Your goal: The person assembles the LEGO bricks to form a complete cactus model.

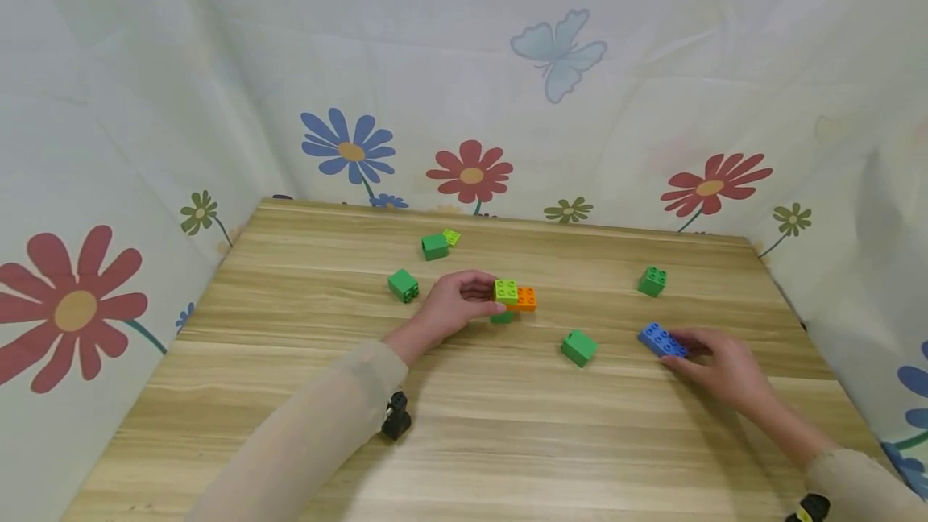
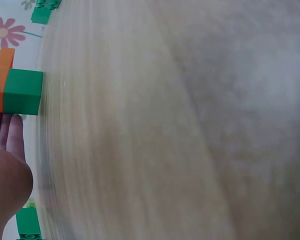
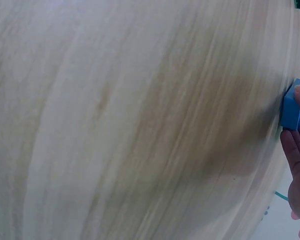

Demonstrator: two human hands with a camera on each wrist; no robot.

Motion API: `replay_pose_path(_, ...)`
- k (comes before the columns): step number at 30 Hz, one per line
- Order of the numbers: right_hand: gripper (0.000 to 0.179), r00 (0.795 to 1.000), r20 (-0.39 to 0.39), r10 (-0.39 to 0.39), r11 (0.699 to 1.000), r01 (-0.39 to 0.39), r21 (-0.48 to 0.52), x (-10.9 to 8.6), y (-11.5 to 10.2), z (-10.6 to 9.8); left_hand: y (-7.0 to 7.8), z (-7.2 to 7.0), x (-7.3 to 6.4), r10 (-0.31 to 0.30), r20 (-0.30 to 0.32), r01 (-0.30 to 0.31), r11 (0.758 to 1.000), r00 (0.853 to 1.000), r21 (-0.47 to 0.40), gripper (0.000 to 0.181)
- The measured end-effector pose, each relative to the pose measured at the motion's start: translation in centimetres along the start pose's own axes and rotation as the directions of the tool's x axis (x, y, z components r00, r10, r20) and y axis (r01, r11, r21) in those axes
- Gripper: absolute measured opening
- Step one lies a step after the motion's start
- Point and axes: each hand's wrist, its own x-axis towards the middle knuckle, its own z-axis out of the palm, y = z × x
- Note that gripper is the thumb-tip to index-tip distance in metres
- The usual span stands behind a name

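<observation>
1. The blue brick [image 1: 661,340] lies to the right of the small stack and slightly nearer the person; the two are well apart.
2. The right hand [image 1: 721,359] is the nearer one to it and grasps it, thumb on the near side, fingers on the far side. Its long axis slants from far left to near right, studs up; whether its underside touches the table I cannot tell.
3. The left hand [image 1: 455,303] grips the stack from its left side: a lime brick [image 1: 505,291] on top of an orange brick [image 1: 526,299], with a green base block [image 1: 502,317] underneath. The orange brick's long axis runs left to right, and its right end sticks out with bare studs facing up.
4. Between the hands sits a loose green brick [image 1: 578,348], turned at an angle.
5. The table [image 1: 507,433] has a pale wood-grain top. Other green bricks lie beyond the right hand and to the left, one beside a flat lime piece [image 1: 452,237].
6. A white curtain [image 1: 435,47] printed with flowers and a butterfly hangs behind and at both sides.
</observation>
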Motion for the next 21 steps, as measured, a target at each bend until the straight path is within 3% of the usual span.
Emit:
replay_pose_path(9, 0.039, 0.994, -0.061, -0.089, 0.996, 0.091, 0.016, 1.4, -1.2, -0.8, 0.0, -0.1, 0.0, 0.008, 0.003, -0.008, 1.000, 1.000, -0.006, 0.043)
replay_pose_path(21, 0.042, 0.984, -0.013, -0.180, 0.981, 0.180, 0.068, 6.5, -6.9, -1.9, 0.1, -0.2, 0.0, 0.026, 0.006, -0.026, 0.999, 1.000, 0.024, 0.044)
